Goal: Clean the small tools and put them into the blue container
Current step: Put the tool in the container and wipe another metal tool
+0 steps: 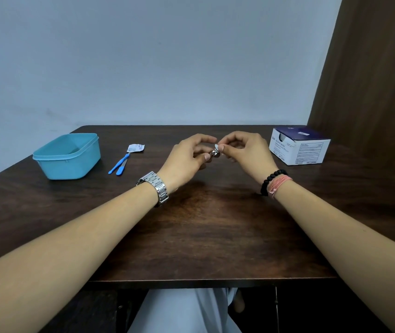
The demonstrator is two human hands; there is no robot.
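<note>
Above the middle of the dark wooden table (203, 231), my left hand (186, 155) pinches a small silver metal tool (215, 153) between thumb and fingers. My right hand (244, 147) pinches a small white swab (221, 147) and holds it against the tool's end. Most of the tool is hidden by my fingers. The blue container (68, 156) stands open at the left of the table. Two blue-handled small tools (119, 164) lie side by side to the right of the container.
A torn white wrapper (136, 148) lies just behind the blue-handled tools. A white and dark blue box of swabs (298, 146) sits at the back right, near a brown wall panel (371, 80). The table's front edge is near my lap.
</note>
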